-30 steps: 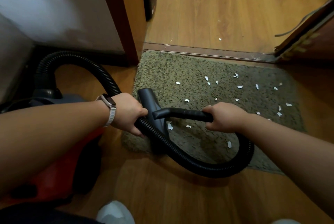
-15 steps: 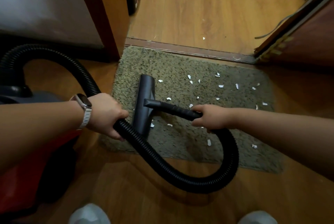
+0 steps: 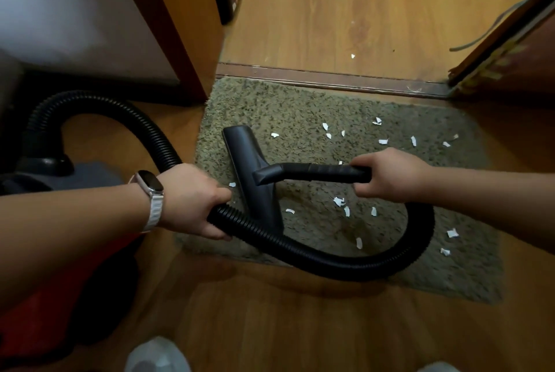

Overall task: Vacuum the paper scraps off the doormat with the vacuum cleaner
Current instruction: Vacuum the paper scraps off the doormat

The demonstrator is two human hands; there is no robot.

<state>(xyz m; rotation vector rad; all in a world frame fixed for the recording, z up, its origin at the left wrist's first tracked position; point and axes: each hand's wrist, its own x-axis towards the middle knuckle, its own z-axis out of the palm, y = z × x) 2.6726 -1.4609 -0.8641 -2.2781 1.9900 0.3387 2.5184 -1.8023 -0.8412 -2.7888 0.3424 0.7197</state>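
Left hand (image 3: 192, 200) grips hose (image 3: 330, 263) | right hand (image 3: 390, 175) grips wand handle (image 3: 315, 172) | nozzle (image 3: 243, 149) sits on doormat (image 3: 300, 107) | paper scraps (image 3: 339, 201) scattered

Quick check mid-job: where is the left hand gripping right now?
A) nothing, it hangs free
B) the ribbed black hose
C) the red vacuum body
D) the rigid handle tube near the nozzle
B: the left hand is closed around the ribbed black hose, while the right hand holds the rigid handle tube that leads to the nozzle.
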